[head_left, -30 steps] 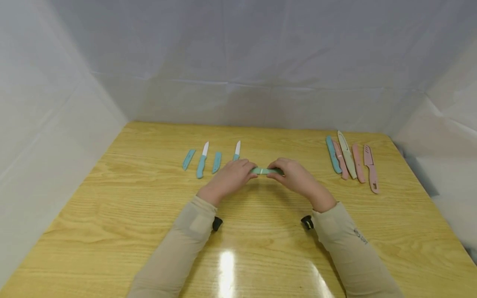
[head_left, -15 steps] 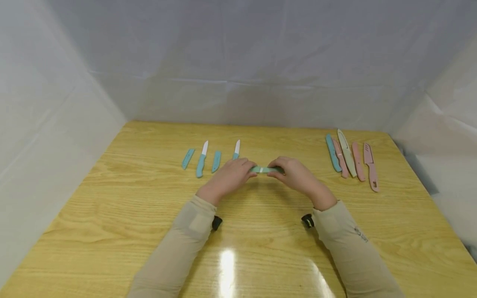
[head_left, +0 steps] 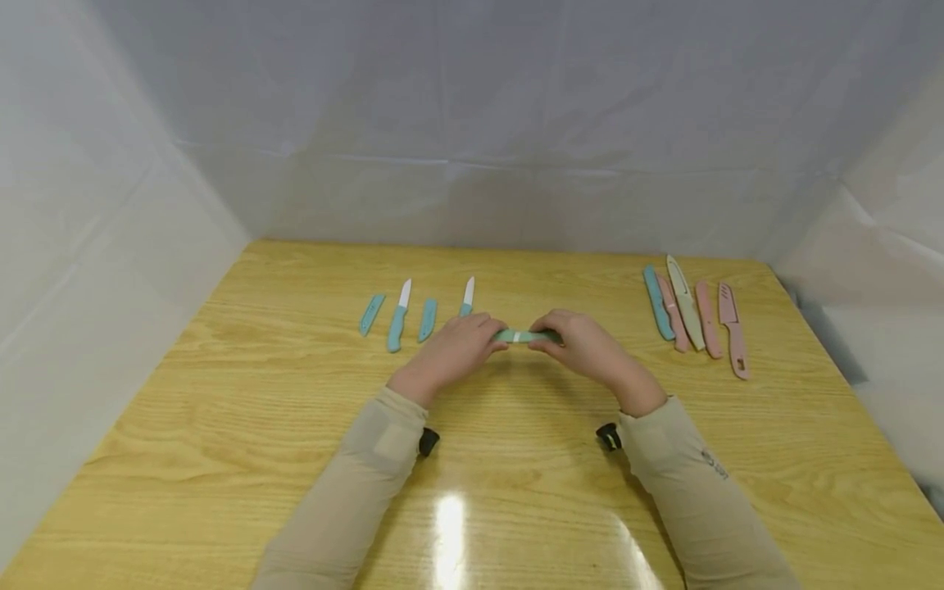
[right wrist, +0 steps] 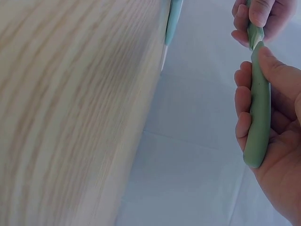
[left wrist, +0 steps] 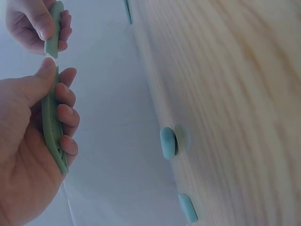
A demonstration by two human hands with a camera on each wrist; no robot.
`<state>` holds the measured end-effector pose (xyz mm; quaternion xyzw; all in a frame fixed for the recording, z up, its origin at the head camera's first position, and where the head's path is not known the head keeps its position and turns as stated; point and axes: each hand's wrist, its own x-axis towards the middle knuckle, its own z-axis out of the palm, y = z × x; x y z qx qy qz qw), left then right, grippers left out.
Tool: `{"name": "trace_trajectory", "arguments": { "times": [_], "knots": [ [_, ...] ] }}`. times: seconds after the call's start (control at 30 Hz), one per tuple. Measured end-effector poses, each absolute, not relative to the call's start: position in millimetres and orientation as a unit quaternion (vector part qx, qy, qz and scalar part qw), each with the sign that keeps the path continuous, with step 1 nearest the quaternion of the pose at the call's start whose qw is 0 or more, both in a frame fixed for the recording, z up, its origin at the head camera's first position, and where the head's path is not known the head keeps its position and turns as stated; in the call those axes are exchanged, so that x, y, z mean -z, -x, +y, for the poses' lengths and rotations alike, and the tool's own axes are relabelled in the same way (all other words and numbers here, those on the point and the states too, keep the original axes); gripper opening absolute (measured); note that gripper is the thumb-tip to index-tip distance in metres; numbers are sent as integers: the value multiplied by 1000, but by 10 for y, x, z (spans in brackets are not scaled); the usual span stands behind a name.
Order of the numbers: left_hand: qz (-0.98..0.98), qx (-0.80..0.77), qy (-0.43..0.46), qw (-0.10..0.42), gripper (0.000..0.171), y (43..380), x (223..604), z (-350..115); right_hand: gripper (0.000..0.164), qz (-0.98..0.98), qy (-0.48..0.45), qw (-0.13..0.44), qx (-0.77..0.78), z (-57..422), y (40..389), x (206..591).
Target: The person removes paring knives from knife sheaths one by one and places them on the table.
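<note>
Just above the table, both hands hold a green paring knife lengthwise between them. My left hand [head_left: 460, 344] grips its green blade sheath [left wrist: 52, 120], the fingers wrapped round it and the thumb along the side. My right hand [head_left: 583, 344] holds the green knife handle [right wrist: 259, 115] with curled fingers, thumb near its front end. Between sheath and handle a short white strip of blade [head_left: 517, 337] shows; the rest of the blade is hidden inside the sheath. Close beyond the left hand lies a blue-handled knife [head_left: 469, 295] with a bare white blade, its handle partly covered by that hand.
Left on the wooden table [head_left: 258, 426] lie a blue sheath [head_left: 372, 315], an unsheathed blue knife [head_left: 399, 318] and a second blue sheath [head_left: 428, 320]. At the right rest a blue knife [head_left: 659, 303], pink knives [head_left: 708, 321] and a cream sheathed knife [head_left: 686, 305]. White sheeting [head_left: 487, 123] surrounds the table.
</note>
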<state>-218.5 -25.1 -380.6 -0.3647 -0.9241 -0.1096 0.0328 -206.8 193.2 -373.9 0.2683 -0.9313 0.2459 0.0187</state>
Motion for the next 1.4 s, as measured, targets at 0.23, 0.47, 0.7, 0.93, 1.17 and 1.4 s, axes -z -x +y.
{"name": "trace_trajectory", "arguments": {
  "times": [0.23, 0.47, 0.7, 0.93, 1.17, 1.4],
  "knots": [
    [-921, 114, 370, 38, 35, 2190, 3816, -254, 21, -933, -263, 13, -243, 1928, 2068, 3736],
    [-920, 114, 374, 38, 34, 2199, 3798, -251, 22, -933, -266, 18, -242, 1942, 2074, 3716],
    [-918, 114, 376, 43, 34, 2203, 3794, -260, 22, -932, -267, 19, -244, 1958, 2081, 3714],
    [-921, 114, 371, 38, 36, 2203, 3798, -266, 22, -933, -263, 12, -247, 1960, 2072, 3709],
    [-922, 114, 367, 38, 35, 2204, 3812, -272, 22, -932, -263, 13, -247, 1976, 2072, 3714],
    [-918, 116, 376, 53, 34, 2220, 3831, -284, 22, -934, -262, 21, -240, 1989, 2083, 3727]
  ]
}}
